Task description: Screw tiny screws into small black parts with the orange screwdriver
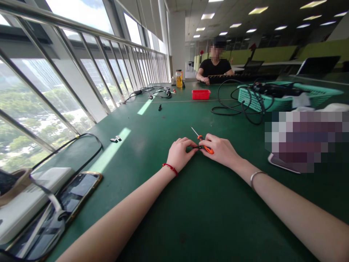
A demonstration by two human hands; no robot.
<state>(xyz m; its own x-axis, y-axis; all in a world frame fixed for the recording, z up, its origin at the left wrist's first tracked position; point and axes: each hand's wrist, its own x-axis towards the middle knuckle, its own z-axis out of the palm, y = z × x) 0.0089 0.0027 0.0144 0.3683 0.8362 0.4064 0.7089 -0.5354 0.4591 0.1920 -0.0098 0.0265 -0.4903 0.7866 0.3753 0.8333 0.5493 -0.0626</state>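
Observation:
Over the middle of the green table, my left hand (pixel 181 151) pinches a small dark piece (pixel 199 147) between thumb and fingertips; its kind is too small to make out. My right hand (pixel 218 148) meets it from the other side, thumb and finger touching that piece too. Held against the right fingers is a screwdriver (pixel 208 149) with an orange and black handle, its thin metal shaft pointing away to the upper left. Part of the handle is hidden by the right hand.
Small black pieces (pixel 116 139) lie left. A phone (pixel 79 189) and white power strip (pixel 35 203) fill the near left. Beyond are a red tray (pixel 201 95), bottle (pixel 179 79), cables, and a teal basket (pixel 253 100). A person (pixel 215 67) sits across the table.

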